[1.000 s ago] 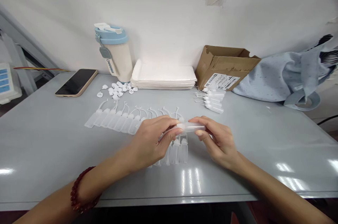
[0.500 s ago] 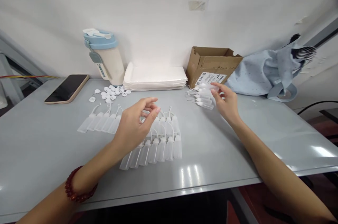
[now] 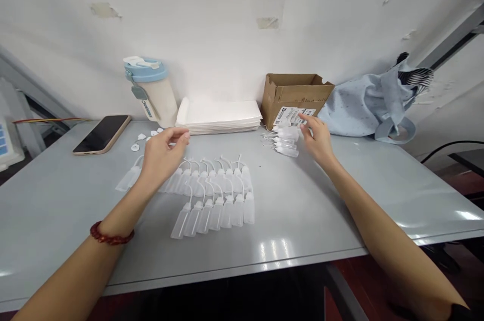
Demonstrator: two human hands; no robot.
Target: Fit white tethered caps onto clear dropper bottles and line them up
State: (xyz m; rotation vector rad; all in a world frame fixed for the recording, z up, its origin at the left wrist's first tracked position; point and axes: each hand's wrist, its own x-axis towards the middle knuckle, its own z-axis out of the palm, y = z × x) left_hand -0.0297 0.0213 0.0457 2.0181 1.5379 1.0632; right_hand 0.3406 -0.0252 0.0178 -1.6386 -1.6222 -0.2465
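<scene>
**Loose hands over crowded rows of small bottles**

The grey table point(image 3: 340, 210) carries everything. Far right sits the cardboard box point(image 3: 295, 97), with the small pile of finished bottles point(image 3: 283, 142) just in front of it. The right hand point(image 3: 317, 139) rests at that pile, fingers spread and closed on nothing; a careless sweep could scatter the pile or roll a bottle toward the near edge. In the middle lie two rows of uncapped bottles point(image 3: 215, 195), close together, so a nudged one would likely disturb its neighbours. The left hand point(image 3: 161, 154) hovers above the far row, fingers loosely curled and seemingly empty, near the loose caps point(image 3: 145, 135); a brushing wrist could knock these astray.
</scene>
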